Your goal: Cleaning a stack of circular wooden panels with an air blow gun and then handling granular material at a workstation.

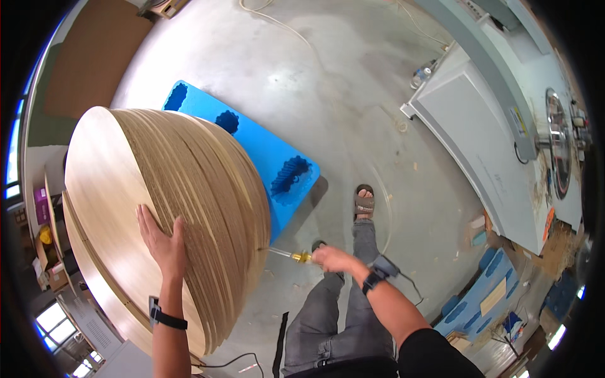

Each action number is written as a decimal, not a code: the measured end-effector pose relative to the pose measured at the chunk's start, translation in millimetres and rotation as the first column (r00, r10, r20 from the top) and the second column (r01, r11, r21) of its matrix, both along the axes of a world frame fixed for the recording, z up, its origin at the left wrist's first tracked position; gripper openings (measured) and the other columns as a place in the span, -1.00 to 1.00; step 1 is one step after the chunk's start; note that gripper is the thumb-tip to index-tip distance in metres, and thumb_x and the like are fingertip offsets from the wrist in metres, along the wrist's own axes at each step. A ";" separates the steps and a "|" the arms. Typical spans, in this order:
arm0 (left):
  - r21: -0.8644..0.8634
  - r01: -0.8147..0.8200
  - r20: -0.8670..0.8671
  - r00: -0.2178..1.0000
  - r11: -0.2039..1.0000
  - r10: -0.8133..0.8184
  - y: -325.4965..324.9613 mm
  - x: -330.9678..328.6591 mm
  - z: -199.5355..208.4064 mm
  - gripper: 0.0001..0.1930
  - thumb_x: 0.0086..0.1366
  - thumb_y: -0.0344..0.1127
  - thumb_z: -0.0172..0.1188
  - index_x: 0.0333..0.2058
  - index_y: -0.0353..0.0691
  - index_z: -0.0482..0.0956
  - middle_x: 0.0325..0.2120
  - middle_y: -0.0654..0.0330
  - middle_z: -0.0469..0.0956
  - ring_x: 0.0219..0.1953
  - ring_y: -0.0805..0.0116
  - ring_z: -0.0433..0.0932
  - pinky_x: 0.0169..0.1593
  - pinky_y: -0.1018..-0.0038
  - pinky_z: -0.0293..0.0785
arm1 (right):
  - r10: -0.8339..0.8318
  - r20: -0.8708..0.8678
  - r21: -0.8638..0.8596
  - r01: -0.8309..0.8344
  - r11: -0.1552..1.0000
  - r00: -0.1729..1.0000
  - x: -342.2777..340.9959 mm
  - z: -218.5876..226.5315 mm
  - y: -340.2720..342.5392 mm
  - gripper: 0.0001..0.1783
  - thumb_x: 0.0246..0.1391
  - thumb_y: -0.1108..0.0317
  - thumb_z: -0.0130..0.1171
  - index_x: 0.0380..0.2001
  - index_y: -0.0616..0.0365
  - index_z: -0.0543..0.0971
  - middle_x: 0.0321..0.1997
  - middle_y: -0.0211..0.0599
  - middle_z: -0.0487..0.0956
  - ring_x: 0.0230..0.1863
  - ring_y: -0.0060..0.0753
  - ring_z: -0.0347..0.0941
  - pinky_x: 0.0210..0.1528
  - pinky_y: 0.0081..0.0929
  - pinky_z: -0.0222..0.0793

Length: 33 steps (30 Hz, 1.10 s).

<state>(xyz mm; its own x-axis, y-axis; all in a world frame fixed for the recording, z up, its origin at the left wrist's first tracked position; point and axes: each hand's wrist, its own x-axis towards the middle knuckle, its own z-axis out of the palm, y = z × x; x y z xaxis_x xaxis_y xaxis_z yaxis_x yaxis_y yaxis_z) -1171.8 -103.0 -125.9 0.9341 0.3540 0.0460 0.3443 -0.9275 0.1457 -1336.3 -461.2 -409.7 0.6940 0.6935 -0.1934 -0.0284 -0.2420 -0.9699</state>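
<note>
A tall stack of round-edged wooden boards (104, 170) stands at the left, its layered edges facing me. My left hand (162, 246) lies flat on the top board near its edge, fingers stretched out and holding nothing. In my closed right hand (333, 258) is a screwdriver (301, 257) with a yellow handle and a thin metal shaft. The screwdriver points left, and its tip meets the side of the stack low down, or is very close to it. Underneath the stack is a blue plastic pallet (258, 148) with dark openings.
A large grey-white machine (472, 138) with a round metal wheel (558, 142) fills the right side. Another blue pallet (488, 290) lies at the lower right. A cable (283, 24) runs over the grey floor (340, 82), and a plastic bottle (421, 77) stands by the machine.
</note>
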 end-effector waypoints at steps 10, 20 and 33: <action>0.052 0.199 -0.034 0.980 0.979 -0.197 25.7 -56.8 1.4 -0.10 0.19 -0.28 0.30 0.41 -0.33 0.01 0.44 -0.08 0.00 0.51 0.01 -0.13 0.52 0.16 -0.20 | -0.146 -0.689 0.016 0.215 0.976 0.710 -22.8 183.6 33.8 -0.59 0.42 0.08 -0.07 -0.14 0.20 0.58 -0.56 -0.43 0.48 -0.58 -0.59 0.37 -0.44 -0.48 0.30; 0.060 0.401 -0.156 0.908 0.914 -0.388 28.3 -207.7 2.8 0.01 0.10 -0.26 0.33 0.41 -0.39 -0.09 0.43 -0.22 -0.05 0.49 -0.17 -0.12 0.51 0.03 -0.20 | -0.335 -0.063 -0.661 0.212 0.720 0.940 -3.1 16.9 17.7 -0.65 0.37 0.14 -0.11 -0.32 0.16 0.53 -0.57 -0.35 0.50 -0.59 -0.50 0.39 -0.47 -0.37 0.30; 0.067 0.386 -0.156 0.915 0.920 -0.373 34.9 -218.2 13.6 -0.04 0.16 -0.34 0.28 0.42 -0.41 -0.12 0.44 -0.19 -0.06 0.50 -0.16 -0.14 0.51 0.03 -0.19 | -0.209 -0.341 -0.013 0.218 0.976 0.917 -13.6 236.5 56.1 -0.70 0.34 0.12 0.00 -0.18 0.08 0.59 -0.54 -0.11 0.54 -0.48 0.00 0.48 -0.37 -0.20 0.35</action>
